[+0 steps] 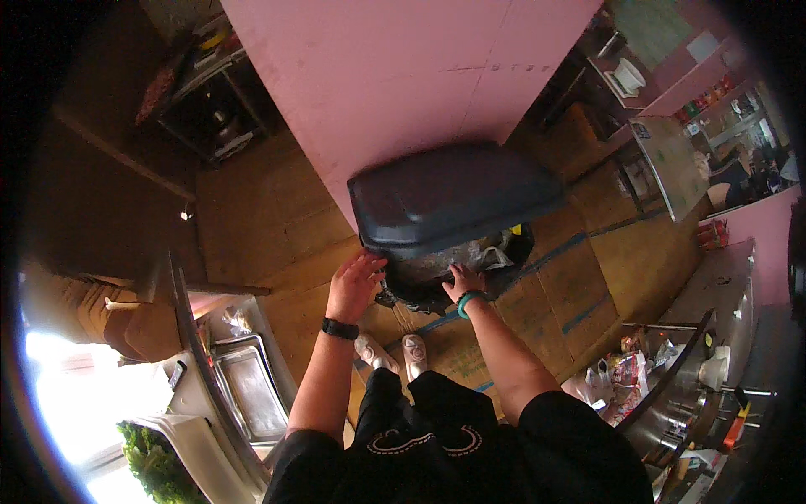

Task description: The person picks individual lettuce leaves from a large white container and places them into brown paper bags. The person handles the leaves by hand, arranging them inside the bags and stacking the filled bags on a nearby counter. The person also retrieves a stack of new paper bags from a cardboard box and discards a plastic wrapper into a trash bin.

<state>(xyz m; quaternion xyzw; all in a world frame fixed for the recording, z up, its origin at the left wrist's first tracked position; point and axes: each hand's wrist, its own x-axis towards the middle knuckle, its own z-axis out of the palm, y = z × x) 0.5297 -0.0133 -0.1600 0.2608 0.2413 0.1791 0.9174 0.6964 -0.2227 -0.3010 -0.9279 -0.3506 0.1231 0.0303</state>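
A dark plastic lid (453, 195) stands raised and tilted over a trash bin lined with a black bag (415, 299). My left hand (357, 283) is at the lid's left front corner, its fingers against or close to the edge; whether it grips the lid cannot be told. My right hand (465, 283) is over the bin's front rim, fingers spread, beside clear plastic wrapping (456, 257) in the bin. Whether it touches the wrapping is unclear.
A pink wall (403, 75) rises behind the bin. Flattened cardboard (541, 302) covers the floor. At left are metal trays (252, 390) and a white container (195, 441) beside leafy greens (157, 463). Shelves at right hold plastic bags (598, 384) and utensils.
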